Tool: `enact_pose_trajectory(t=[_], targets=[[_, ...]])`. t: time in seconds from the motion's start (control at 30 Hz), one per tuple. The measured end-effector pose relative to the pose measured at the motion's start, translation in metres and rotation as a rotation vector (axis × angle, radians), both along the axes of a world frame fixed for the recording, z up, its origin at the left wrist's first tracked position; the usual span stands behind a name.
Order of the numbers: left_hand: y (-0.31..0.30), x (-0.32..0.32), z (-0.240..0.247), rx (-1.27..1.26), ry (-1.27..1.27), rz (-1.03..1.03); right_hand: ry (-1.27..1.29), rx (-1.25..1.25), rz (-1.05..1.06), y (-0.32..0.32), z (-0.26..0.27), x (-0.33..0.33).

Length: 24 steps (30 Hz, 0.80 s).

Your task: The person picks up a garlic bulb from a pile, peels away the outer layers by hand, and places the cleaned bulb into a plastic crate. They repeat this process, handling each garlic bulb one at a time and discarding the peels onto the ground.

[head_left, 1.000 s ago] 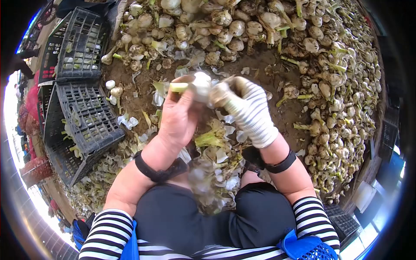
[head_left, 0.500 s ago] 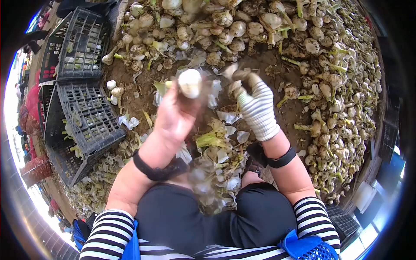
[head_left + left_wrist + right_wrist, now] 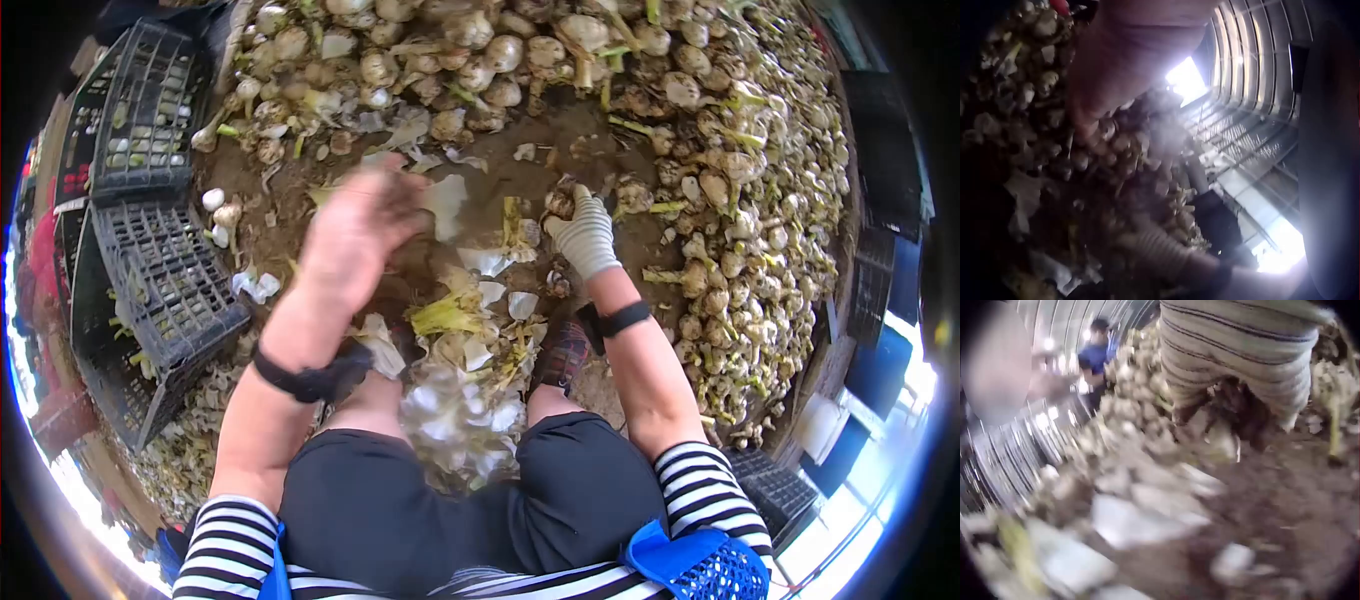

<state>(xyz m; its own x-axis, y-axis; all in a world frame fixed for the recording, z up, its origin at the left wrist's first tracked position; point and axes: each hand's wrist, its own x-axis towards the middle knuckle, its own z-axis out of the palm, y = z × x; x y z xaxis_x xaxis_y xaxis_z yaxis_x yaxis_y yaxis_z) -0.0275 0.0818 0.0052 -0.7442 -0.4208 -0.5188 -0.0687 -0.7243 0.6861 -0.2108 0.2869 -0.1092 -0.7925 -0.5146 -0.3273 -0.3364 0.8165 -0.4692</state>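
Observation:
In the head view my bare left hand (image 3: 365, 225) is blurred, above the soil left of centre, near a pale sheet of garlic skin (image 3: 446, 205). Its palm side is hidden, so I cannot tell whether a bulb is in it. The left wrist view has that hand (image 3: 1129, 75) large and dark at the top. My right hand (image 3: 585, 238), in a striped glove with soil-darkened fingers, is low over the ground and grips a brown, dirty garlic bulb (image 3: 560, 203). The glove (image 3: 1235, 347) fills the top of the right wrist view. A cut stem (image 3: 514, 220) lies left of it.
Unpeeled garlic (image 3: 720, 190) is heaped along the back and right. Black plastic crates (image 3: 170, 270) stand at the left, with pale garlic in them. Loose skins (image 3: 460, 400) cover the ground between the legs. Another person (image 3: 1094, 356) in blue is beyond the heap.
The white peeled bulb that showed in my left hand is out of sight, and that hand has swung left. My right hand has come down to the ground and taken hold of a dirty bulb.

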Motion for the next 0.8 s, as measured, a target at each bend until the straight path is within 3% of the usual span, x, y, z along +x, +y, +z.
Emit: enact_pose_trajectory(t=[0.03, 0.07, 0.1, 0.13, 0.17, 0.2, 0.27, 0.3, 0.37, 0.4, 0.43, 0.5, 0.53, 0.63, 0.7, 0.73, 0.77, 0.8], targets=[[0.014, -0.004, -0.015, -0.093, -0.055, -0.053, -0.069, -0.205, 0.100, -0.011, 0.014, 0.011], [0.029, -0.016, 0.011, -0.153, -0.160, -0.183, -0.139, -0.414, 0.191, -0.024, 0.043, 0.025], [0.035, -0.020, 0.008, -0.241, -0.163, -0.306, 0.068, -0.638, 0.406, -0.036, 0.084, 0.043], [0.040, -0.019, 0.008, -0.198, -0.093, -0.328, -0.213, -0.848, 0.301, -0.043, 0.084, 0.057], [0.044, -0.016, 0.008, -0.147, -0.023, -0.354, 0.155, -0.778, 0.568, -0.046, 0.114, 0.055], [0.041, -0.015, 0.009, -0.148, -0.029, -0.356, 0.146, -0.763, 0.511, -0.048, 0.119, 0.052], [0.032, -0.011, 0.010, 0.097, 0.023, -0.171, 0.155, -0.727, 0.371, -0.044, 0.110, 0.034], [0.031, -0.008, 0.009, 0.098, 0.023, -0.170, 0.314, -0.602, 0.304, -0.040, 0.100, 0.021], [0.032, -0.002, 0.004, -0.006, 0.081, -0.139, 0.477, -0.676, 0.278, -0.040, 0.104, 0.013], [0.035, -0.002, 0.002, -0.008, 0.062, -0.138, 0.465, -0.715, 0.275, -0.049, 0.120, 0.020], [0.040, -0.004, 0.006, -0.005, 0.062, -0.140, -0.193, -0.858, 0.039, -0.060, 0.131, 0.041], [0.052, -0.007, 0.016, -0.050, 0.158, -0.146, 0.096, -0.787, 0.542, -0.066, 0.130, 0.062], [0.055, -0.007, 0.017, -0.002, 0.106, -0.097, 0.098, -0.785, 0.536, -0.064, 0.126, 0.063], [0.052, 0.001, 0.007, 0.011, 0.161, -0.070, 0.426, -0.721, 0.533, -0.065, 0.108, 0.062], [0.048, -0.001, 0.022, -0.009, 0.089, -0.070, 0.298, -0.765, 0.397, -0.060, 0.107, 0.049], [0.046, -0.001, 0.025, 0.005, 0.112, -0.053, 0.381, -0.775, 0.315, -0.057, 0.106, 0.040], [0.043, -0.001, 0.027, 0.019, 0.138, -0.035, 0.175, -0.907, 0.284, -0.054, 0.113, 0.038], [0.042, 0.000, 0.024, 0.018, 0.141, -0.032, 0.230, -0.833, 0.407, -0.055, 0.127, 0.039]])
